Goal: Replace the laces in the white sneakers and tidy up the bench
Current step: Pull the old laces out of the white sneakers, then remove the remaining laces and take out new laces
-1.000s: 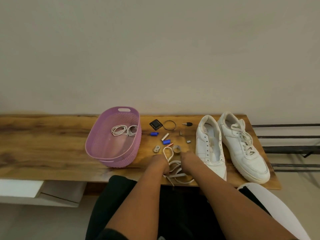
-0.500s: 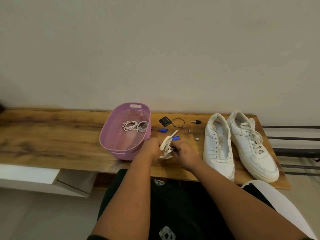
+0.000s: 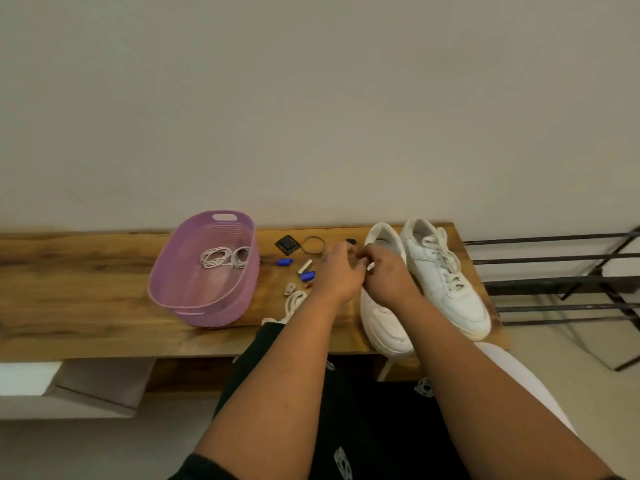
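From the head view, your forearms hide the middle of the unlaced sneaker [image 3: 382, 317], and your hands cover whatever sits between them, so you cannot tell what the small pale tip showing by your right hand [image 3: 388, 271] belongs to. The loose white lace [image 3: 292, 304] is partly hidden under your left forearm, its end trailing to the table [image 3: 86, 299] edge. Half a second ago both hands held a bunched lace near the basket; now that lace lies on the table and your hands have moved right, to the collar end of the unlaced sneaker. Your left hand [image 3: 341, 271] is curled with the fingers bent toward the right hand; whether it grips anything is not clear. Your right hand is also curled, its fingers pinching something small and pale just beside the left hand. The laced sneaker [image 3: 446, 278] stands just beside the unlaced one, on the table's right end. The purple basket [image 3: 166, 282] sits left of the hands with a coiled white cord [image 3: 223, 256] inside. Small bits lie between basket and hands: a black square [image 3: 286, 244], a metal ring [image 3: 314, 244], two blue pieces [image 3: 284, 261].
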